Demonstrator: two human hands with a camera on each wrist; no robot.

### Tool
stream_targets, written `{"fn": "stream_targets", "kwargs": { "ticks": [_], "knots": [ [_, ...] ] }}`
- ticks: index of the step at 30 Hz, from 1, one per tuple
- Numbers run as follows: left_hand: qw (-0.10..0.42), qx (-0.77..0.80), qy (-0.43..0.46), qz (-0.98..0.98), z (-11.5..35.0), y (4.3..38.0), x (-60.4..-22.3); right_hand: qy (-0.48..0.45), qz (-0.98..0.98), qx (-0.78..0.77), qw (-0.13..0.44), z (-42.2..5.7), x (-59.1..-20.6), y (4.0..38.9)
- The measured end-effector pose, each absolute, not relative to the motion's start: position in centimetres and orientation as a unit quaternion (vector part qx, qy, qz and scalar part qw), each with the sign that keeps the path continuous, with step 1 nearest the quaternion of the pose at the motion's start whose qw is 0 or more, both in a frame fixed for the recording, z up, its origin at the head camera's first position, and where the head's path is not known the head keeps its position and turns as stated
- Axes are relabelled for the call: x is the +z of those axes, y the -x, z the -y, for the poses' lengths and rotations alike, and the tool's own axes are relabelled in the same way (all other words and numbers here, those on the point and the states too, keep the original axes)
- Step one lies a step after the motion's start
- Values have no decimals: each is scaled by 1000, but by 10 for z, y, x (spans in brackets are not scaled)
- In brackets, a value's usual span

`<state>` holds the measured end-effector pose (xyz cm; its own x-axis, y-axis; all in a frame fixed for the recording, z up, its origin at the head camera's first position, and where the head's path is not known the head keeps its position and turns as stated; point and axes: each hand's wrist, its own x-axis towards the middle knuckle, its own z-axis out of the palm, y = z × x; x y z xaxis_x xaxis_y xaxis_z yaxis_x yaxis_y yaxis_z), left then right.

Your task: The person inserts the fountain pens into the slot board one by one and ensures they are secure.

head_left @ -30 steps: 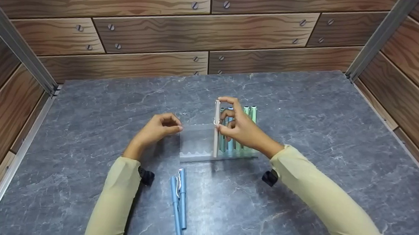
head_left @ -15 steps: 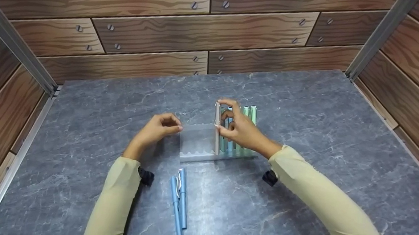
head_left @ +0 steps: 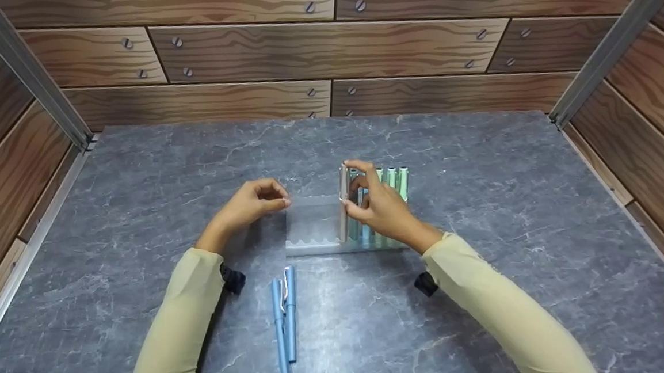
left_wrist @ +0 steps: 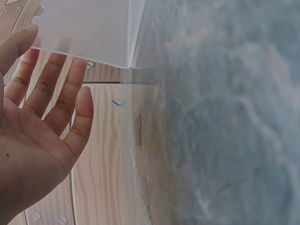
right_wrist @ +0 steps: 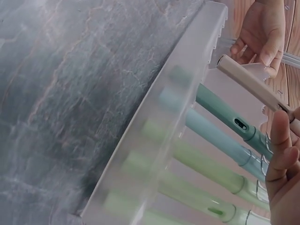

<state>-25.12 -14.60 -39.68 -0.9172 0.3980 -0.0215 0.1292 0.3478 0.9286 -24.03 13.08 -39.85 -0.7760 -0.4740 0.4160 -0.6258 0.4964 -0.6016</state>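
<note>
A frosted clear pen stand (head_left: pixel 312 223) rises from the middle of the table. My left hand (head_left: pixel 256 202) pinches its left edge; the left wrist view has the thumb on one side of the panel (left_wrist: pixel 84 30) and fingertips behind it. My right hand (head_left: pixel 385 204) holds a beige pen (head_left: pixel 342 210) upright between thumb and fingers, at the stand's notched front ledge. In the right wrist view, the beige pen's lower end (right_wrist: pixel 234 70) is beside a dark green pen (right_wrist: pixel 220 108). Light blue (right_wrist: pixel 215 138) and light green pens (right_wrist: pixel 206 168) stand in the neighbouring slots, partly hidden by the right hand.
Two blue pens (head_left: pixel 291 322) lie side by side on the grey marbled table (head_left: pixel 415 341) in front of the stand. Wood-patterned walls (head_left: pixel 247 60) surround the table at the back and sides.
The beige pen has come down and slightly back toward the stand, with my right hand still holding it. My left hand stays at the stand's edge, and the blue pens lie where they were.
</note>
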Motion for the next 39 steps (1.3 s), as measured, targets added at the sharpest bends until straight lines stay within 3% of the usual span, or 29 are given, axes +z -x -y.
{"fn": "stream_targets", "kwargs": {
  "ticks": [12,29,39],
  "knots": [
    [123,538,-163,-818,145,250,-395,-331,872,328,150,-130,-407,241],
    [118,529,-167,-824,146,250,-394,-344,879,293,154,-131,-412,238],
    [113,535,-162,-822,150,269,-425,-339,885,286,144,-131,-413,237]
  ]
}}
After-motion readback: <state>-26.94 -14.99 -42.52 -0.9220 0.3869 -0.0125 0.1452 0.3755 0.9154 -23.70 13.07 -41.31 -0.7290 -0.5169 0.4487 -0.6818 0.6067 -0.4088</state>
